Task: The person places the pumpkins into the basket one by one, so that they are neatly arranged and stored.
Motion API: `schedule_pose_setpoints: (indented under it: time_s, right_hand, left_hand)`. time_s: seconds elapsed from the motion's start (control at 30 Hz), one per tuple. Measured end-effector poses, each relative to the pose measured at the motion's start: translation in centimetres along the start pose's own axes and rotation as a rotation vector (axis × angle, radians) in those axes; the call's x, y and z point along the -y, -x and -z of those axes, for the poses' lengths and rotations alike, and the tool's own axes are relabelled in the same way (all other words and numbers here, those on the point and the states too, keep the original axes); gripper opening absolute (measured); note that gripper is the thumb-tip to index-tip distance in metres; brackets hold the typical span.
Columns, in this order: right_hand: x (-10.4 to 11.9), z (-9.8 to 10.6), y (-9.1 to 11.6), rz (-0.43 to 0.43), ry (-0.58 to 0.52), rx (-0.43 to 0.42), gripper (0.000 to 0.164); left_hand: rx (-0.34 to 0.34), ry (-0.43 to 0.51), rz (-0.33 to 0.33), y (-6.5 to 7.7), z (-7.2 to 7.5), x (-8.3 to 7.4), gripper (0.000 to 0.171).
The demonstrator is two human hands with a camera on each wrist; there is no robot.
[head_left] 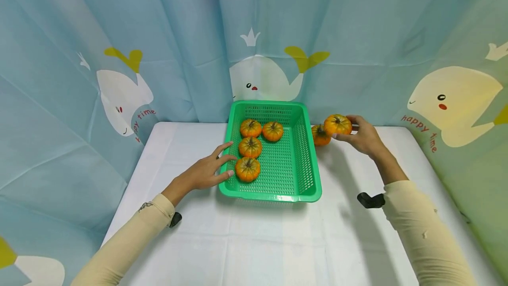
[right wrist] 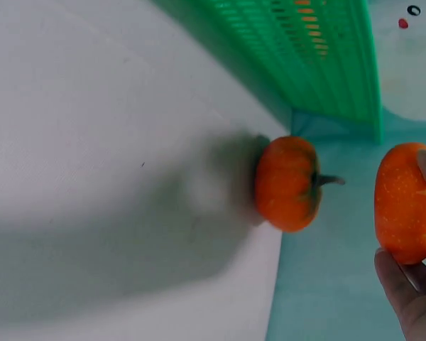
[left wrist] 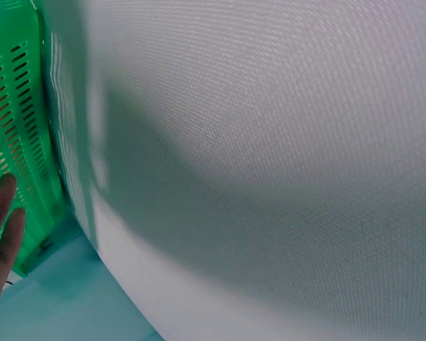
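My right hand (head_left: 363, 136) grips a small orange pumpkin (head_left: 338, 124) between thumb and fingers, raised above the table to the right of the green basket (head_left: 265, 196). A second pumpkin (right wrist: 287, 185) stands on the table just outside the basket's right wall, stem up, partly behind the held one in the head view. Inside the basket, several pumpkins (head_left: 248, 170) sit toward the left side and the back. At the basket's left rim is my left hand (head_left: 205, 172), its fingers spread and reaching over the edge. The left wrist view catches only its fingertips (left wrist: 7, 234) beside the slotted wall.
A white cloth covers the table (head_left: 274, 242). Blue curtains (head_left: 190, 34) printed with whales hang close behind and on both sides. The basket stands near the table's back edge, its rim rising above the pumpkins inside.
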State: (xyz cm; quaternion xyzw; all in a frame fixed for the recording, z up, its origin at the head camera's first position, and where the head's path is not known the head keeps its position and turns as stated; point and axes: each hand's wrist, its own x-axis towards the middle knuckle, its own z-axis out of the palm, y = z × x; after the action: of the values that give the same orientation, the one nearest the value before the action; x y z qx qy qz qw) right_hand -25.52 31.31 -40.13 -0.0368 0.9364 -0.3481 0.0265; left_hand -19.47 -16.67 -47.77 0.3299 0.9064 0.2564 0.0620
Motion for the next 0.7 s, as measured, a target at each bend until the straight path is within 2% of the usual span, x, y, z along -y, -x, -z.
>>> schedule_pose_setpoints:
  time_s: [0.23,0.7]
  right_hand:
    - [1.3,-0.2,0.3,0.052,-0.019,0.017,0.084]
    - [2.6,-0.4,0.5,0.125,0.007,0.112,0.076]
  left_hand:
    - [0.001,0.013,0.006,-0.2,0.0,-0.1,0.046]
    - [0.013,0.006,0.003,-0.3,-0.1,-0.1,0.046]
